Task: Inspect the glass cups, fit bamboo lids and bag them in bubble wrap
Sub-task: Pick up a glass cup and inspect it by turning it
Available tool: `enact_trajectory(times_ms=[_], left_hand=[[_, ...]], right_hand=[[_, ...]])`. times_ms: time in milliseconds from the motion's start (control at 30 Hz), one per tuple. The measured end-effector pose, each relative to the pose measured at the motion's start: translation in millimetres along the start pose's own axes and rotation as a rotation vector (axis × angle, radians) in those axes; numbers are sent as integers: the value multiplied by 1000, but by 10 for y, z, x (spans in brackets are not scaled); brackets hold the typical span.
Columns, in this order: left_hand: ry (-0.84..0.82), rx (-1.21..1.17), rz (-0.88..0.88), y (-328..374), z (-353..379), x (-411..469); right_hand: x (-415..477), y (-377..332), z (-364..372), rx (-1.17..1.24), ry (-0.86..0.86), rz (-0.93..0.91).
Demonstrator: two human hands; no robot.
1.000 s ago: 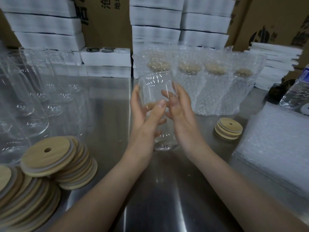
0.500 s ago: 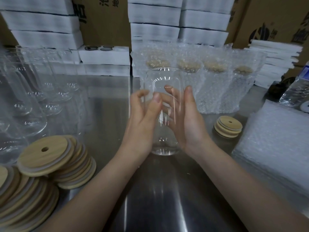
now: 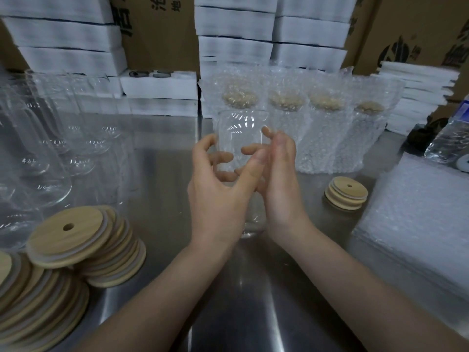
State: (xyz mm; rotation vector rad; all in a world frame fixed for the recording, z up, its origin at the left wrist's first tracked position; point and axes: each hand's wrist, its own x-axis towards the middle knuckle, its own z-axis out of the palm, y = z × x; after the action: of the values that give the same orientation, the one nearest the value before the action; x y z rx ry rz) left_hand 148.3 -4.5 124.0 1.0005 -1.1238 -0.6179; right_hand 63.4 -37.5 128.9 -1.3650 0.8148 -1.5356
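a glass cup (image 3: pixel 241 133) stands upright between both hands, the left hand (image 3: pixel 215 199) curled round its near side, the right hand (image 3: pixel 281 189) curled round the far side, its rim above the grip. this looks like the inspection step; next, one hand must let go to fetch a lid from the small lid stack (image 3: pixel 346 193) right of the grip.

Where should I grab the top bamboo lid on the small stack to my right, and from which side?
Probably by its rim, from above: the top lid lies flat on the small stack, so its round edge is exposed all around. Pinch opposite edges with the right hand, which is nearer.
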Motion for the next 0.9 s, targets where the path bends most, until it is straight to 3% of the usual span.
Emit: enact_trajectory(times_ms=[200, 333, 433, 600, 700, 900], left_hand=[[-70, -93, -82, 64, -57, 59], [-192, -354, -245, 95, -69, 91], [-253, -367, -314, 47, -60, 118], [-174, -239, -120, 9, -90, 168], [-76, -285, -126, 10, -105, 165], [-221, -134, -138, 34, -25, 69]], right_hand=[[59, -40, -74, -31, 31, 168], [69, -81, -162, 82, 4, 173], [59, -115, -166, 134, -1, 185], [34, -118, -107, 314, -64, 358], [23, -127, -65, 212, -52, 289], [-45, -81, 1, 26, 25, 159]])
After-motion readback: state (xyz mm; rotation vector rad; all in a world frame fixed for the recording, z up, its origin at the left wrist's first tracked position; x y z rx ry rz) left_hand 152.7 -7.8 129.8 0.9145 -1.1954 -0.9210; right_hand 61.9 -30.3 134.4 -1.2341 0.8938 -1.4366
